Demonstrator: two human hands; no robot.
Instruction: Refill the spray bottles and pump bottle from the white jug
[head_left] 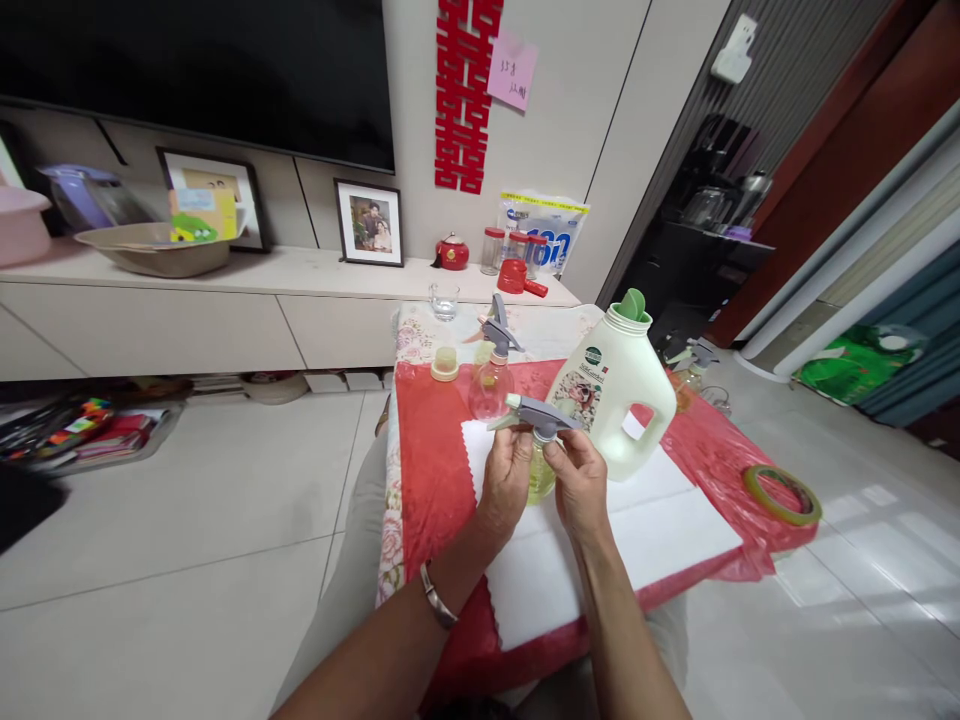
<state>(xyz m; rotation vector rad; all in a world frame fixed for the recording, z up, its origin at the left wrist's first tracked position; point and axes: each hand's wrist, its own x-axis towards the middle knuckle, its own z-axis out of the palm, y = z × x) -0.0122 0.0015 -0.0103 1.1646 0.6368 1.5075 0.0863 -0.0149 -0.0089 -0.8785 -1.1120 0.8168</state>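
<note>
A small spray bottle point(541, 478) with yellow-green liquid is upright over the white sheet point(637, 555), between my two hands. Its grey trigger head point(546, 414) sits at the neck. My left hand point(507, 480) is closed around the neck's left side, its fingertips partly hidden behind. From the right, my right hand point(583, 482) pinches the collar below the trigger head. Just behind the hands stands a large pale-green jug point(616, 400) with a green piece point(632, 304) in its mouth. A second, clear spray bottle point(491, 388) is behind on the left.
A cream cap point(445, 365) and a drinking glass point(444, 301) are toward the table's back left. Red plastic point(431, 490) covers much of the tabletop. At right lie a tape roll point(782, 495) and another spray bottle point(691, 376). A low cabinet point(330, 335) runs behind.
</note>
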